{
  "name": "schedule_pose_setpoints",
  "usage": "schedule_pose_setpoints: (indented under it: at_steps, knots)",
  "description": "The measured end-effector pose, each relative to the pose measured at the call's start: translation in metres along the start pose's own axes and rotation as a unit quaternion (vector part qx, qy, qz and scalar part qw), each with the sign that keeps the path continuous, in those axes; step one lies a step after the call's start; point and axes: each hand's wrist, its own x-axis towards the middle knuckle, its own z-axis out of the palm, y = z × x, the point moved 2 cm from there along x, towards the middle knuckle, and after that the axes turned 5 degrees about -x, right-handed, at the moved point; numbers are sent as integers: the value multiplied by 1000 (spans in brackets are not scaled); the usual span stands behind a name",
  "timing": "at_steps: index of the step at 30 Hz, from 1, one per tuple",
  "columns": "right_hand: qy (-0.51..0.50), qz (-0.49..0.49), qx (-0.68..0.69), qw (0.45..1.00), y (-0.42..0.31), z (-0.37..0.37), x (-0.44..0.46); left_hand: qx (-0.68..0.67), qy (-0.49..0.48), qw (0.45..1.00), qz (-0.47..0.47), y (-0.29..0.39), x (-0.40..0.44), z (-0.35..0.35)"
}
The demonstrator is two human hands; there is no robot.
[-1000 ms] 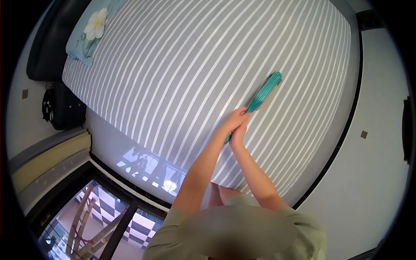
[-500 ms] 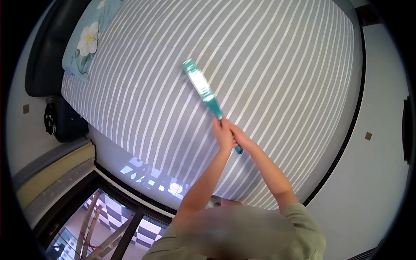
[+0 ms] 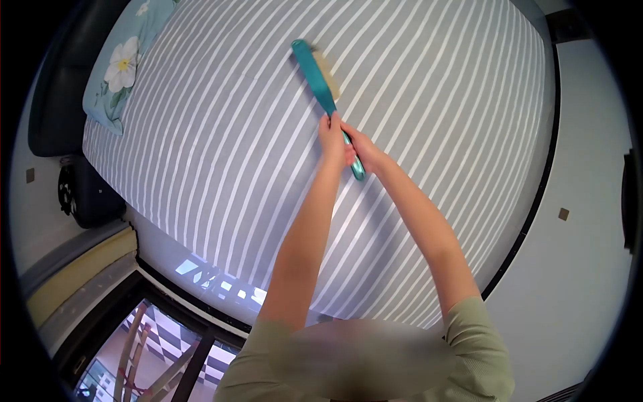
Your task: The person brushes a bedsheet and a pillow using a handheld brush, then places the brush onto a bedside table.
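Note:
A teal bed brush with pale bristles lies tilted on its side over the grey-and-white striped sheet. Both of my hands are closed around its handle. My left hand grips nearest the brush head, and my right hand wraps the handle from the other side, close by. The handle's end pokes out below my fingers. The bristles face right and seem to touch the sheet.
A light blue pillow with a white flower sits at the upper left against a dark headboard. A black bag stands beside the bed. At the lower left, a dark-framed glass door shows a wooden ladder behind it.
My hands have pushed the brush away from me, up the sheet. The brush has rolled, so its bristles now show on the right side.

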Motion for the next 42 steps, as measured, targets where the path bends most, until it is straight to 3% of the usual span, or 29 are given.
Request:
schedule_pose_setpoints:
  at_steps: [1,3,5,8,9,12,13,14,18,20,22,23,25,29,33,36,37,39,42]
  knots:
    - [-106,25,32,994,2,3,-18,34,-2,998,45,-5,-12,-7]
    - [-98,124,2,987,19,-12,-41,101,-1,986,135,-15,-39,-14]
    - [-89,146,-52,984,25,-3,-69,79,-5,991,109,-24,-59,-13]
    - [33,44,-91,994,25,5,-81,58,-96,994,-7,-3,-68,-8]
    - [103,-46,-118,987,22,12,-81,53,-140,987,-60,3,-68,-6]
    - [176,-144,-95,969,26,24,-55,5,-178,982,-68,-2,-45,-5]
    - [207,-183,-119,954,30,28,-39,66,-151,981,-105,-3,-36,-13]
    - [211,-171,-113,956,37,31,-25,66,-128,986,-80,-1,-27,-22]
    - [34,-56,-216,974,71,62,17,-15,64,998,-8,-13,-18,-102]
    - [-65,27,-243,967,94,86,17,-150,187,971,-10,-3,-49,-133]
    - [-140,139,-201,959,120,100,9,-33,329,944,7,10,-87,-156]
    - [-177,195,-180,948,132,106,5,-16,343,939,23,11,-99,-163]
    - [-163,190,-191,949,140,112,-11,15,370,927,57,10,-119,-168]
    - [-79,130,-153,976,117,119,-56,36,183,982,27,10,-131,-154]
    - [134,-95,-154,974,138,119,-48,14,-39,999,-33,17,-109,-148]
    - [187,-138,-145,962,179,136,-19,111,21,993,-15,-4,-96,-191]
    - [108,-42,-203,972,197,137,-10,82,68,994,-22,-10,-100,-217]
    - [47,-94,-263,959,238,162,4,-105,151,981,-64,-20,-118,-270]
    - [-133,117,-233,956,282,202,-2,-144,309,940,-28,-19,-167,-336]
